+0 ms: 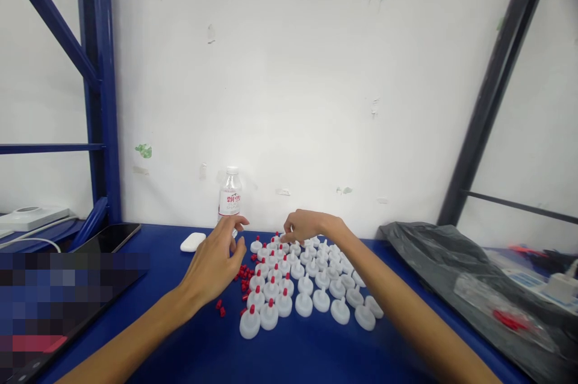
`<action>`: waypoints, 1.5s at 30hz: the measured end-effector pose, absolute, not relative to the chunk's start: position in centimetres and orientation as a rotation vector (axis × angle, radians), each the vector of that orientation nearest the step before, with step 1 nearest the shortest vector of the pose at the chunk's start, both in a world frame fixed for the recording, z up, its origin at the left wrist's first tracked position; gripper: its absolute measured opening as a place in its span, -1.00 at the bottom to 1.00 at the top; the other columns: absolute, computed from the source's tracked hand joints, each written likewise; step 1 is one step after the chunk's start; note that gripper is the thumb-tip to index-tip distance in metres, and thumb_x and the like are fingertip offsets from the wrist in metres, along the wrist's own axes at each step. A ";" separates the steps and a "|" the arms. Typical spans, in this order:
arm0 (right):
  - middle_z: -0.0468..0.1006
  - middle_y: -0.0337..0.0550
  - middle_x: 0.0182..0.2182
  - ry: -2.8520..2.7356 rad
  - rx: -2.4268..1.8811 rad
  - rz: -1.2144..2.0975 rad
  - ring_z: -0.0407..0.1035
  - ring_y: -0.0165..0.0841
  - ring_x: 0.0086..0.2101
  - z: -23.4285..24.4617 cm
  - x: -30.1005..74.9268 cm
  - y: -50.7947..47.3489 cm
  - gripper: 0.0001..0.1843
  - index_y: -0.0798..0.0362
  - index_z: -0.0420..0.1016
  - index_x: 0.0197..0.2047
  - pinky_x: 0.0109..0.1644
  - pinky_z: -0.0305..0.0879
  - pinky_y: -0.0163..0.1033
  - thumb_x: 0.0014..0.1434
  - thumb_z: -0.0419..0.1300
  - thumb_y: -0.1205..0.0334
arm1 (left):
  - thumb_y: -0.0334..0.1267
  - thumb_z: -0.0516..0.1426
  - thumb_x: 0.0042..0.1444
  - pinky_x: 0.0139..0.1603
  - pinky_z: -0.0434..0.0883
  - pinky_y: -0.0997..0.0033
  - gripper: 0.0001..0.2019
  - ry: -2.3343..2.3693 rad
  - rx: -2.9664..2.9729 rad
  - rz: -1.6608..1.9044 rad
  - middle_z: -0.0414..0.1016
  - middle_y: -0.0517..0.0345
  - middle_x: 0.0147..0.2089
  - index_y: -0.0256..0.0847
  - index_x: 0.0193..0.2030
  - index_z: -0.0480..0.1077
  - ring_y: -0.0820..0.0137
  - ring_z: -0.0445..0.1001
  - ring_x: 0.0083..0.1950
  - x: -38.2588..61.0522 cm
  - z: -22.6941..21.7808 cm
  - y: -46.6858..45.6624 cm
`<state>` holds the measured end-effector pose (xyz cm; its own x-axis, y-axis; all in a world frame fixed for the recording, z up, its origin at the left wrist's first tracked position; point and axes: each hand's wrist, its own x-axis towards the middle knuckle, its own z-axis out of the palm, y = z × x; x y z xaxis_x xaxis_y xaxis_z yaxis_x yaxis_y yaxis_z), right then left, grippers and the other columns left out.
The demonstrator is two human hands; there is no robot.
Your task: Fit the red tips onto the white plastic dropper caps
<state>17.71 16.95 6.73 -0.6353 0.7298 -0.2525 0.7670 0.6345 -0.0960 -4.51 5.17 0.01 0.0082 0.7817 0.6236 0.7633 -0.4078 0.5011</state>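
Observation:
Many white nozzle lids (304,304) stand upright in a cluster on the blue table, spouts pointing up. Those on the left side wear small red caps (273,280); most of the others have bare white spouts. My left hand (220,260) hovers left of the cluster, fingers loosely curved and apart, holding nothing that shows. Below and beside it lie several loose red caps (244,275). My right hand (303,226) reaches over the back of the cluster, its thumb and fingers pinched down at a lid there. Whatever sits between those fingertips is hidden.
Behind my left hand stand a clear water bottle (230,196) and a white case (192,242). A phone (111,237) and a dark, partly blurred-out device (90,294) lie left. At right are a grey plastic bag (419,251) and a clear bag with red pieces (506,315).

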 end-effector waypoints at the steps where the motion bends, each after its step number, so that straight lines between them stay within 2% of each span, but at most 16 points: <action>1: 0.63 -0.11 -0.40 2.671 1.218 -0.280 0.45 -0.30 -0.35 6.8 17.5 16.7 -0.53 0.05 0.60 -0.24 -0.36 0.22 -0.26 0.17 0.16 -0.20 | -0.26 -0.01 0.24 -0.28 0.35 0.28 -0.74 1.703 2.223 1.385 0.45 0.17 -0.08 -0.05 0.06 0.24 0.37 0.45 -0.39 -4.5 0.0 5.2; 4: 0.60 -0.19 -0.46 2.612 1.152 -0.306 0.45 -0.33 -0.38 6.8 16.7 15.9 -0.55 0.01 0.61 -0.29 -0.38 0.22 -0.28 0.10 0.22 -0.22 | -0.26 -0.01 0.24 -0.31 0.34 0.29 -0.76 1.709 2.252 1.372 0.45 0.18 -0.09 -0.06 0.04 0.26 0.38 0.43 -0.41 -4.5 0.1 5.2; 8: 0.58 -0.19 -0.50 2.509 1.148 -0.274 0.45 -0.30 -0.43 6.5 15.4 14.9 -0.66 0.04 0.58 -0.45 -0.40 0.22 -0.28 -0.01 0.34 -0.10 | -0.26 0.00 0.24 -0.33 0.34 0.31 -0.79 1.711 2.277 1.382 0.45 0.22 -0.14 -0.07 0.00 0.28 0.40 0.41 -0.42 -4.6 0.0 5.3; 11: 0.60 -0.10 -0.42 2.576 1.206 -0.140 0.45 -0.26 -0.40 7.2 15.3 14.1 -0.71 0.07 0.59 -0.40 -0.37 0.21 -0.24 0.09 0.27 -0.01 | -0.23 -0.02 0.27 -0.34 0.33 0.32 -0.82 1.725 2.311 1.352 0.45 0.23 -0.17 -0.07 -0.04 0.32 0.40 0.41 -0.42 -4.4 0.2 5.0; 13: 0.61 -0.04 -0.33 2.685 1.211 -0.044 0.45 -0.23 -0.33 8.0 15.4 13.4 -0.68 0.07 0.60 -0.28 -0.32 0.19 -0.23 0.18 0.19 -0.01 | -0.16 -0.01 0.29 -0.33 0.32 0.32 -0.82 1.742 2.355 1.325 0.46 0.22 -0.17 -0.07 -0.06 0.36 0.38 0.42 -0.39 -4.1 0.4 4.7; 15: 0.61 -0.08 -0.28 2.804 1.146 -0.010 0.44 -0.27 -0.29 8.9 15.5 12.6 -0.64 0.03 0.57 -0.15 -0.29 0.18 -0.25 0.27 0.10 -0.05 | -0.07 0.03 0.29 -0.31 0.33 0.32 -0.77 1.728 2.412 1.290 0.49 0.19 -0.13 -0.06 -0.02 0.39 0.35 0.44 -0.35 -3.9 0.5 4.4; 18: 0.59 -0.18 -0.36 3.021 0.942 -0.116 0.39 -0.39 -0.37 9.7 15.3 11.6 -0.57 0.03 0.53 -0.16 -0.29 0.15 -0.30 0.37 -0.01 -0.10 | 0.03 0.10 0.24 -0.26 0.35 0.31 -0.65 1.675 2.448 1.255 0.53 0.14 -0.07 -0.05 0.08 0.40 0.31 0.46 -0.29 -3.6 0.4 4.4; 20: 0.55 -0.21 -0.43 3.146 0.865 -0.137 0.34 -0.42 -0.43 9.7 14.9 11.1 -0.54 0.07 0.50 -0.22 -0.32 0.12 -0.31 0.39 -0.04 -0.10 | 0.06 0.12 0.22 -0.27 0.35 0.31 -0.60 1.693 2.400 1.265 0.55 0.12 -0.13 -0.09 0.08 0.43 0.30 0.45 -0.31 -3.7 0.2 4.5; 23: 0.49 -0.23 -0.48 3.185 0.846 -0.086 0.27 -0.43 -0.46 9.2 14.4 11.0 -0.53 0.07 0.46 -0.28 -0.35 0.07 -0.30 0.41 -0.07 -0.08 | 0.07 0.15 0.18 -0.31 0.33 0.32 -0.61 1.733 2.329 1.293 0.54 0.13 -0.25 -0.12 0.01 0.49 0.31 0.42 -0.36 -3.7 0.1 4.7; 27: 0.46 -0.25 -0.48 3.197 0.643 -0.296 0.27 -0.45 -0.45 8.6 14.4 11.9 -0.55 0.06 0.39 -0.36 -0.31 0.10 -0.30 0.43 -0.09 -0.02 | -0.01 0.17 0.15 -0.41 0.26 0.39 -0.71 1.681 2.247 1.323 0.46 0.20 -0.39 -0.14 -0.12 0.52 0.38 0.34 -0.43 -3.5 0.7 4.5; 32: 0.37 -0.28 -0.46 3.344 0.405 -0.600 0.19 -0.48 -0.47 8.6 14.8 12.7 -0.60 0.07 0.34 -0.38 -0.33 0.13 -0.33 0.43 -0.06 0.05 | -0.05 0.18 0.11 -0.55 0.10 0.51 -0.73 1.293 1.913 1.325 0.32 0.25 -0.54 -0.24 -0.41 0.46 0.50 0.19 -0.53 -3.8 2.1 4.8; 35: 0.39 -0.28 -0.43 3.399 0.430 -0.684 0.20 -0.49 -0.49 8.2 13.8 12.2 -0.62 0.06 0.37 -0.32 -0.34 0.15 -0.34 0.44 -0.08 0.07 | -0.06 0.15 0.07 -0.64 -0.05 0.55 -0.71 1.009 1.518 1.340 0.25 0.26 -0.56 -0.27 -0.48 0.42 0.57 0.03 -0.59 -4.1 2.6 5.1; 37: 0.41 -0.28 -0.44 3.491 0.430 -0.547 0.23 -0.47 -0.46 7.8 12.8 12.0 -0.65 0.06 0.38 -0.32 -0.30 0.14 -0.34 0.44 -0.07 0.13 | -0.10 0.13 0.03 -0.66 -0.07 0.57 -0.74 0.844 1.281 1.374 0.17 0.28 -0.59 -0.28 -0.50 0.40 0.58 -0.03 -0.60 -4.2 2.7 5.0; 39: 0.43 -0.29 -0.44 3.599 0.466 -0.347 0.24 -0.47 -0.43 7.5 12.1 12.2 -0.69 0.05 0.39 -0.34 -0.28 0.12 -0.34 0.43 -0.04 0.21 | -0.13 0.09 0.00 -0.67 -0.04 0.57 -0.72 0.722 1.111 1.389 0.02 0.33 -0.65 -0.26 -0.60 0.33 0.57 -0.10 -0.61 -4.5 2.7 4.8; 42: 0.49 -0.29 -0.42 3.647 0.775 -0.099 0.29 -0.45 -0.41 7.3 12.5 13.3 -0.69 0.03 0.42 -0.30 -0.27 0.08 -0.33 0.44 -0.05 0.19 | -0.11 0.03 -0.01 -0.70 -0.07 0.55 -0.66 0.694 1.010 1.441 -0.21 0.38 -0.68 -0.18 -0.73 0.15 0.55 -0.20 -0.62 -5.4 2.9 4.8; 45: 0.58 -0.22 -0.30 3.468 0.964 0.053 0.38 -0.39 -0.29 7.1 13.8 14.6 -0.68 0.02 0.49 -0.18 -0.22 0.10 -0.29 0.45 -0.04 0.13 | -0.09 0.04 -0.03 -0.71 -0.08 0.57 -0.68 0.885 1.102 1.608 -0.11 0.35 -0.68 -0.19 -0.70 0.17 0.55 -0.16 -0.63 -6.4 2.8 5.4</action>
<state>13.77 14.62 7.13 -0.7609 0.4829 0.4335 0.4960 0.8635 -0.0914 -6.40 5.45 2.76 -0.1318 0.9600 0.2472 -0.3046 -0.2765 0.9114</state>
